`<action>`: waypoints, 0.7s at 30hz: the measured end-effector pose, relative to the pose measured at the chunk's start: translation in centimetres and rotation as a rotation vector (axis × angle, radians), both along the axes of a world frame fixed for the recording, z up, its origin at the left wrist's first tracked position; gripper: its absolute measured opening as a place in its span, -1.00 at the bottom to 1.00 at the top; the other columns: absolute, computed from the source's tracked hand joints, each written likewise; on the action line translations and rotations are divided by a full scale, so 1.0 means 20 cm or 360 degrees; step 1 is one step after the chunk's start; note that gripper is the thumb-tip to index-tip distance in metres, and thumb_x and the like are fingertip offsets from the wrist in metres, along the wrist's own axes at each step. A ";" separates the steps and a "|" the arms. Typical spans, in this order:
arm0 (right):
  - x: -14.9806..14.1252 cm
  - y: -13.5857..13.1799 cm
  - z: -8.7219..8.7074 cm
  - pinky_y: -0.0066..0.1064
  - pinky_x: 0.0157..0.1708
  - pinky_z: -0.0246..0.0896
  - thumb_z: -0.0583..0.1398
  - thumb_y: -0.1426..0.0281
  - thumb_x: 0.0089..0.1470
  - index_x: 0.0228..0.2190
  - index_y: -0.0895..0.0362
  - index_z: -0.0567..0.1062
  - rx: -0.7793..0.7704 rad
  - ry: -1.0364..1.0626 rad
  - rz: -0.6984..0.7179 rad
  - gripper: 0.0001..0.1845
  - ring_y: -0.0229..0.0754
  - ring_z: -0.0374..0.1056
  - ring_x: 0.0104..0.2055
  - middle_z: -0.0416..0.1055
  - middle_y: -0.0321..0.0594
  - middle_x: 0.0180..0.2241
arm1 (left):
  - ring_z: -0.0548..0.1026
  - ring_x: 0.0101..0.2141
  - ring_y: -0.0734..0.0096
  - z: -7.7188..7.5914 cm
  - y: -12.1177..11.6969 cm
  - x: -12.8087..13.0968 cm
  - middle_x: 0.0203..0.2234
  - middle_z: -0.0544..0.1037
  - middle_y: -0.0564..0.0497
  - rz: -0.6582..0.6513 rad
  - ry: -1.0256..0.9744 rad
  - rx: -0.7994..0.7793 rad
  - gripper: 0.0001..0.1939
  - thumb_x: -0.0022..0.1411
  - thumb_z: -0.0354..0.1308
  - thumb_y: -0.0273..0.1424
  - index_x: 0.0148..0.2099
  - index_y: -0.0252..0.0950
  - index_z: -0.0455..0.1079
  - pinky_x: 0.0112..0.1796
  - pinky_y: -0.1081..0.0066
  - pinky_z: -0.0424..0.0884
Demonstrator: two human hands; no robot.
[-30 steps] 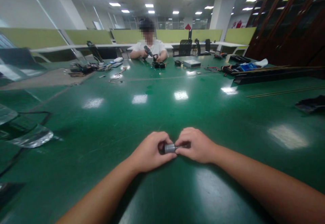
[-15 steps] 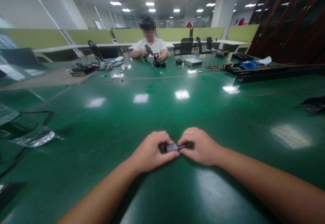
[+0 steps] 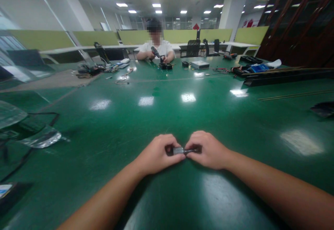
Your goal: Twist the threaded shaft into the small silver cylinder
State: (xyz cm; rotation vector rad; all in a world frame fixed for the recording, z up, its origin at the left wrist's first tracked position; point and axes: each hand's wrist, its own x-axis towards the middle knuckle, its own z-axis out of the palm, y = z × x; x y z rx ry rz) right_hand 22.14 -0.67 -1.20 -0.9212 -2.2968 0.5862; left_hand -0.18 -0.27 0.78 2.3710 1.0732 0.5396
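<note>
My left hand point(image 3: 157, 156) is closed around a small silver metal cylinder point(image 3: 178, 150) with a dark end, low in the middle of the head view. A thin dark rod point(image 3: 192, 150) runs from the cylinder's right side into the curl of my right hand point(image 3: 211, 150). The right fingers are closed in a pinch on this rod. Thumbs and fingertips of both hands nearly meet where rod and cylinder join. Fingers partly cover the piece, so its exact kind is unclear. Both hands are at the green tabletop point(image 3: 167, 118).
Across the table a person point(image 3: 155, 47) in white holds a power drill point(image 3: 156, 52) over black parts point(image 3: 166, 66). A clear plastic bottle point(image 3: 43, 138) lies at left, near a dark cable. Tools and long black rails point(image 3: 284, 76) are at the far right.
The view has shifted slightly, so the room and table appear a little further right. Both hands keep their hold on the metal piece, with hardly any visible motion.
</note>
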 end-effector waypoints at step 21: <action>0.02 0.00 0.00 -0.33 -0.22 0.17 0.33 0.47 -0.05 -0.42 0.13 0.55 -0.0025 0.0025 -0.0013 -0.92 -0.20 0.36 -0.35 0.48 -0.28 -0.46 | 0.39 -0.44 0.42 0.00 0.00 -0.01 -0.48 0.46 0.05 -0.0006 0.0003 0.0006 -0.78 0.14 0.30 -0.24 -0.33 -0.31 0.44 -0.39 0.47 0.24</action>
